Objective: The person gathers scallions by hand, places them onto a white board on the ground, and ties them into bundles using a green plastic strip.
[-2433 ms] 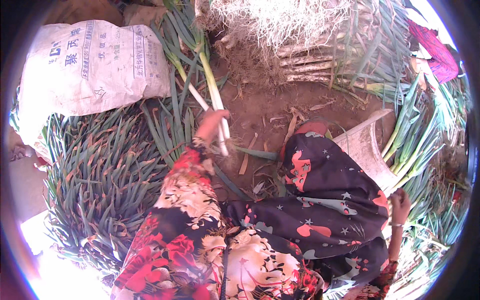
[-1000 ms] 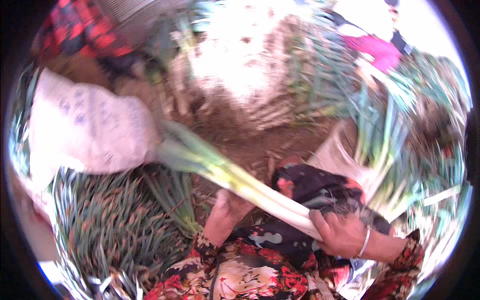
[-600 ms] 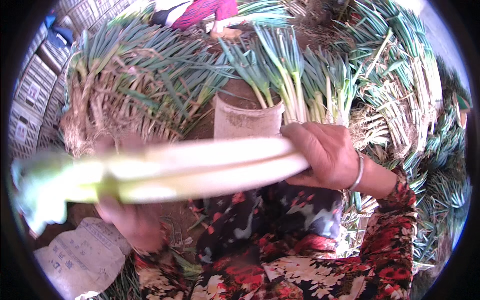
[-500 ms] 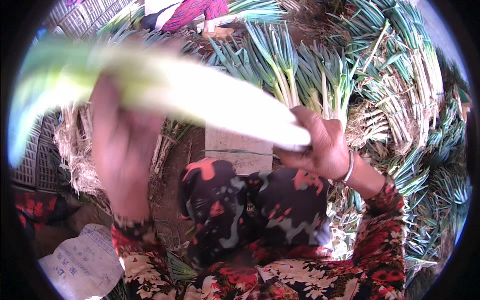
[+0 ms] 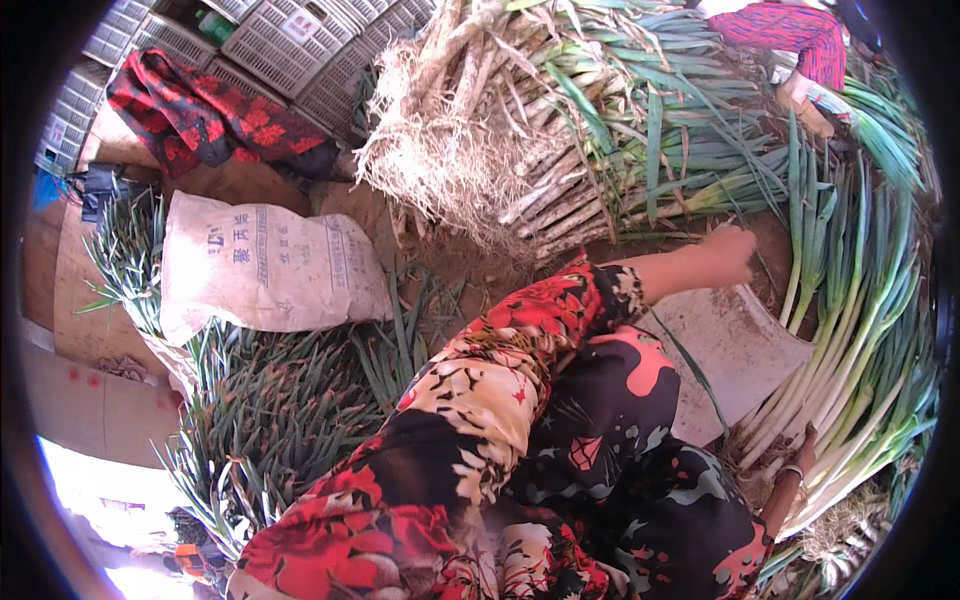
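Peeled leeks (image 5: 835, 340) with white stems and green leaves lie in a long pile at the right. My right hand (image 5: 797, 462), a bracelet at its wrist, rests at the white stem ends, at least one finger stretched out. My left hand (image 5: 728, 255) hangs over the far edge of a pale board (image 5: 735, 335), near the leaf ends of unpeeled leeks (image 5: 560, 190). Its fingers are blurred and I cannot make out their pose. The unpeeled leeks are heaped at the top middle, with dry outer leaves and roots (image 5: 440, 175) toward the left.
A printed white sack (image 5: 275, 265) lies at left above bundled green leaves (image 5: 290, 400). Grey plastic crates (image 5: 285, 45) stand at the far left beside a red-and-black cloth (image 5: 205, 110). Another person's patterned leg (image 5: 790, 40) shows at the top right.
The view has swung left. The large white leek held across both hands is no longer between them. My right hand is down at the peeled pile, my left out over the board.
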`<state>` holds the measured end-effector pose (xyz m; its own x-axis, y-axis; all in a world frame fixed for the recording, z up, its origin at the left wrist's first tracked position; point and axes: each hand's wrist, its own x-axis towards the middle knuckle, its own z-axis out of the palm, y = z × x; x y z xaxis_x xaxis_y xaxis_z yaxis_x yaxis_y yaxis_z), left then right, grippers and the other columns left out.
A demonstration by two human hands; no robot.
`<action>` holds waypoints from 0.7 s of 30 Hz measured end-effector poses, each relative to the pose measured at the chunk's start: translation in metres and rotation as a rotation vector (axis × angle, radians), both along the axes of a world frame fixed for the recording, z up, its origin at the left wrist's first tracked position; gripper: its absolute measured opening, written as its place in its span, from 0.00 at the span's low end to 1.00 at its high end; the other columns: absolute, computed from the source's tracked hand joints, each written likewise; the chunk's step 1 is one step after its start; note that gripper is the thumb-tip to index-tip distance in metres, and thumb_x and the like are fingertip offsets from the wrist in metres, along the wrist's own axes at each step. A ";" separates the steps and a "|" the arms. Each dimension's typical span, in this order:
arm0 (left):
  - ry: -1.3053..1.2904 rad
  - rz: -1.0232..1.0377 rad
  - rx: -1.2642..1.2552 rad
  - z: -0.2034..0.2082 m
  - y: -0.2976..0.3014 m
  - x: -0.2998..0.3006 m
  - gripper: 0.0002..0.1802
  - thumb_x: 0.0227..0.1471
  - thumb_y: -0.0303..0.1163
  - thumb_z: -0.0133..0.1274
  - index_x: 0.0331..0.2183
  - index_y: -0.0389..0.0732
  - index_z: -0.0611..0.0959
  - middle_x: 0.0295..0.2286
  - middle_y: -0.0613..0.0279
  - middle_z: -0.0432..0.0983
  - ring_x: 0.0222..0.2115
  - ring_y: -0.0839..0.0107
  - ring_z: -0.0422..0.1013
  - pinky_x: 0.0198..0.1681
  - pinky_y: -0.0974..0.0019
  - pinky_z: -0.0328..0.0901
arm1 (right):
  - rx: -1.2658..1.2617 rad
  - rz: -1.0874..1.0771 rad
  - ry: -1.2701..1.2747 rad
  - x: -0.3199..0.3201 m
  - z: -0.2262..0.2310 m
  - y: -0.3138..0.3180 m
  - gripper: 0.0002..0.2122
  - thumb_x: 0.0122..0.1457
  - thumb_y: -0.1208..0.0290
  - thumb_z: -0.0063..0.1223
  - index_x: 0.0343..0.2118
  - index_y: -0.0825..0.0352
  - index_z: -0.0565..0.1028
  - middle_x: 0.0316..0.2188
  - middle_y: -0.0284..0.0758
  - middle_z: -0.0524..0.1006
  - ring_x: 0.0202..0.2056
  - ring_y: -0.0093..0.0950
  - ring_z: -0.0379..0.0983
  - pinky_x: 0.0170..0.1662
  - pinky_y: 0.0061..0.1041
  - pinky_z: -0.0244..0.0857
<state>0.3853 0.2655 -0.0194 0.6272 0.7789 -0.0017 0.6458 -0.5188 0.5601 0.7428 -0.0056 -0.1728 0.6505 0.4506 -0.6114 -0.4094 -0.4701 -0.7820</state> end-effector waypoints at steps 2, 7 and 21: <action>0.072 0.155 0.084 -0.036 -0.010 -0.020 0.28 0.36 0.35 0.58 0.39 0.29 0.72 0.32 0.41 0.71 0.37 0.47 0.68 0.43 0.54 0.64 | 0.023 0.018 -0.051 0.009 -0.012 -0.002 0.22 0.51 0.55 0.52 0.43 0.68 0.74 0.33 0.35 0.76 0.27 0.29 0.72 0.27 0.24 0.68; 0.120 0.302 -0.102 -0.071 -0.021 -0.047 0.31 0.38 0.34 0.58 0.44 0.29 0.68 0.37 0.40 0.70 0.39 0.46 0.68 0.43 0.53 0.65 | -0.187 0.143 -0.185 0.034 -0.013 -0.004 0.27 0.52 0.49 0.51 0.46 0.69 0.72 0.40 0.39 0.74 0.34 0.31 0.72 0.34 0.28 0.68; -0.082 0.117 -0.341 -0.142 -0.036 -0.079 0.10 0.42 0.29 0.49 0.26 0.34 0.82 0.25 0.43 0.76 0.29 0.52 0.75 0.30 0.53 0.70 | 0.197 0.013 -0.461 0.036 0.221 0.037 0.14 0.60 0.61 0.44 0.44 0.63 0.72 0.21 0.26 0.71 0.12 0.12 0.55 0.13 0.13 0.46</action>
